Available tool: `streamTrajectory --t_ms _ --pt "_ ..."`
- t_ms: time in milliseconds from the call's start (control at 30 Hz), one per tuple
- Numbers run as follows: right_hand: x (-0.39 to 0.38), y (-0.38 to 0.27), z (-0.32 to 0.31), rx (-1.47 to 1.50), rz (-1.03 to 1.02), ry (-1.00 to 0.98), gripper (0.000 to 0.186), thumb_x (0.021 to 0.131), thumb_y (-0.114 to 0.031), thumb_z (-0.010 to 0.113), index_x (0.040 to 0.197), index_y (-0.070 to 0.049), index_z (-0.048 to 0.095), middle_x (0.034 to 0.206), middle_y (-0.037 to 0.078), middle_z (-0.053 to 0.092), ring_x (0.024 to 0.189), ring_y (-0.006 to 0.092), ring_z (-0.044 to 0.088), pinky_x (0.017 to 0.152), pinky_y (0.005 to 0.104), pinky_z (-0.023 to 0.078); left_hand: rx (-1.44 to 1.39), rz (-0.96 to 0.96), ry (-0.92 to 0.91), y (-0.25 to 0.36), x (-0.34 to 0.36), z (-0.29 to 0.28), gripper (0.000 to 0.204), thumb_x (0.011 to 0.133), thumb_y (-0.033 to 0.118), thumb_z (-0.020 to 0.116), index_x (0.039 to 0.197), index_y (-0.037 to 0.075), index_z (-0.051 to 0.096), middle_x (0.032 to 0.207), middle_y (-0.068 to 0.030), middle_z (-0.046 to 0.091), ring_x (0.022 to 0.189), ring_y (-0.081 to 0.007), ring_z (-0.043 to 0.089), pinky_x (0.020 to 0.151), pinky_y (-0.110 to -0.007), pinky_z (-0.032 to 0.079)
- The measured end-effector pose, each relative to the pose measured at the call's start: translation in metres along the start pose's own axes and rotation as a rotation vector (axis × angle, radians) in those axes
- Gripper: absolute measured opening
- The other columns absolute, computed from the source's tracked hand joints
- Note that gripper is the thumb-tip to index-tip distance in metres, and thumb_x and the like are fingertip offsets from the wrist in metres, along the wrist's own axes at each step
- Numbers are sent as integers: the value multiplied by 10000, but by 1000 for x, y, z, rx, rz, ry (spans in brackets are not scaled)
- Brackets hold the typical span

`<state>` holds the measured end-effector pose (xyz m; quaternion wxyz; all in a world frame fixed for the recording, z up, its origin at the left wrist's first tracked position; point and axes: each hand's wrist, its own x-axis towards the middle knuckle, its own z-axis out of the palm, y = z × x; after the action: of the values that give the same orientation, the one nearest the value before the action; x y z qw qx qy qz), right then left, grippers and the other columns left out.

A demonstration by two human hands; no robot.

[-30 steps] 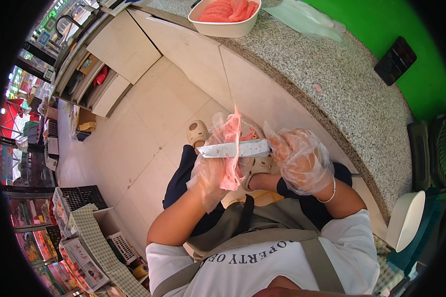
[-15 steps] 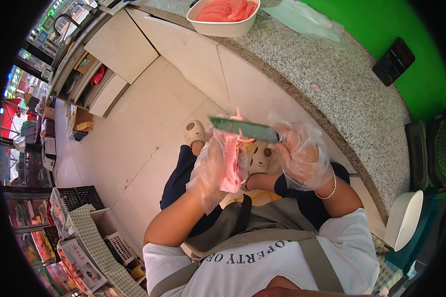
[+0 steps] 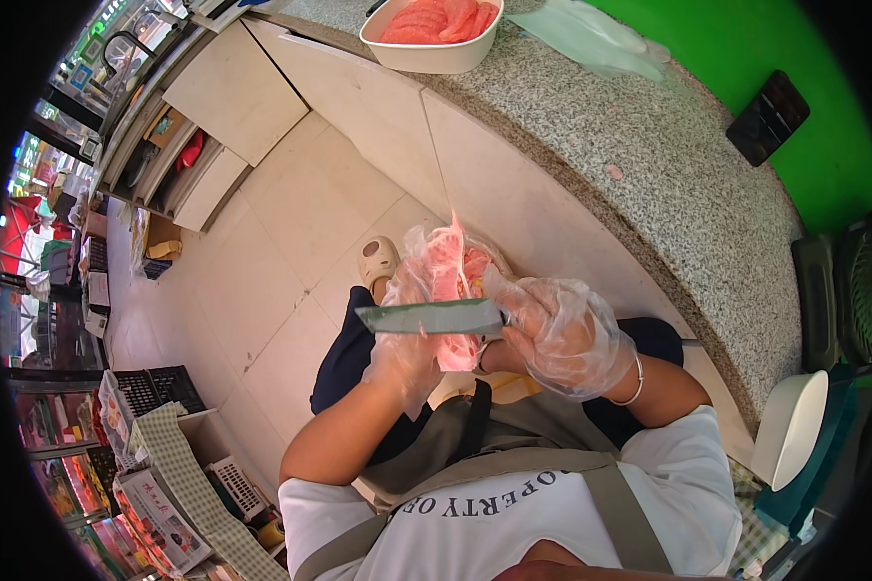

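My left hand [image 3: 402,353], in a clear plastic glove, is wrapped round a piece of pomelo [image 3: 448,281] with pale pink pith and red flesh. My right hand [image 3: 574,339], gloved the same way, grips a knife [image 3: 426,318] whose handle is mostly hidden in the fingers. The blade lies crosswise over the lower part of the pomelo and points left. Whether its edge touches the fruit I cannot tell. On the counter, a white bowl [image 3: 434,60] holds several peeled red pomelo segments [image 3: 426,24].
A speckled granite counter [image 3: 591,145] curves along the right, with pale plastic gloves [image 3: 596,37] on it and a black phone [image 3: 768,118] by the green wall. An empty white bowl [image 3: 790,431] stands at the lower right. Crates [image 3: 165,387] and a box [image 3: 165,518] line the left.
My right hand has brought the knife down and to the left, from the pomelo's upper end to its lower part. The left hand has shifted slightly, still holding the fruit.
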<state>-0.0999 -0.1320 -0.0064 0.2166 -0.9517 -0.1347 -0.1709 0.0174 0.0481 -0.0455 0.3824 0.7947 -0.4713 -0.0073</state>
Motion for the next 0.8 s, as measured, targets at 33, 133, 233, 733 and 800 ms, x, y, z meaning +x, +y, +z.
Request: streamTrajectory --t_ms 33,133,233,733,800 --pt "1 0 1 2 7 -4 571 715 -134 666 1226 62 502 866 130 578 787 255 595 685 358 478 -176 -129 -11 -10 -10 11 523 851 226 608 1291 4 435 1077 -166 554 1018 -327 545 821 -432 464" --pt "-4 6 8 -37 30 -28 623 682 -197 722 1207 60 507 901 137 589 807 272 602 682 369 481 228 37 2 -12 -8 13 496 861 237 599 1279 21 441 1027 -138 578 941 -316 559 793 -434 460" --pt "-8 10 14 -111 24 -35 674 609 -307 831 1114 50 562 965 164 614 800 322 618 684 410 495 365 -86 -419 4 8 -5 619 884 285 510 1398 13 296 1332 -186 354 1218 -362 344 1023 -456 270" --pt "8 12 0 261 128 142 585 633 -241 821 1075 36 557 970 175 571 835 317 589 734 374 495 840 184 -524 4 9 -13 649 925 293 444 1459 -1 222 1460 -155 325 1376 -303 260 1161 -371 136" --pt "20 4 13 733 504 286 597 591 -179 809 1085 36 551 1007 169 573 881 316 584 745 385 496 679 -57 -799 0 18 1 648 920 277 441 1442 -48 234 1453 -199 333 1375 -338 267 1159 -434 123"
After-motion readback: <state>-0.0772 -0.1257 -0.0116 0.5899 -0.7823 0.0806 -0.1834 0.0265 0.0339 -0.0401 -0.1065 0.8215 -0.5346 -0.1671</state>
